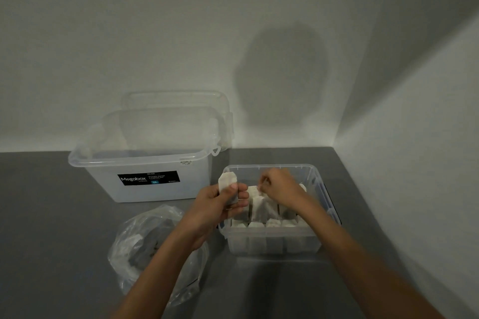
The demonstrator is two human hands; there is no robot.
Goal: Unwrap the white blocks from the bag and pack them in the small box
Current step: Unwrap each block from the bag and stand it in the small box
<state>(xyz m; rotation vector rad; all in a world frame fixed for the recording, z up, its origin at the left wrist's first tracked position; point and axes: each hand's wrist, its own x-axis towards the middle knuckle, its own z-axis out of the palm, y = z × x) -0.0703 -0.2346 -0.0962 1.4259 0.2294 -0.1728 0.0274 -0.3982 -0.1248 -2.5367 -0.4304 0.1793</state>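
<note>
Only the person's two arms are shown, from the fingertips back to where they are cut off by the lower edge of the view. The left hand (216, 204) and the right hand (282, 186) are uncovered. The left forearm (160, 267) and the right forearm (363, 254) are left bare along their whole visible length. A pale nail can be made out on the left thumb (231, 190); the right hand's fingers (265, 181) are blurred.
</note>
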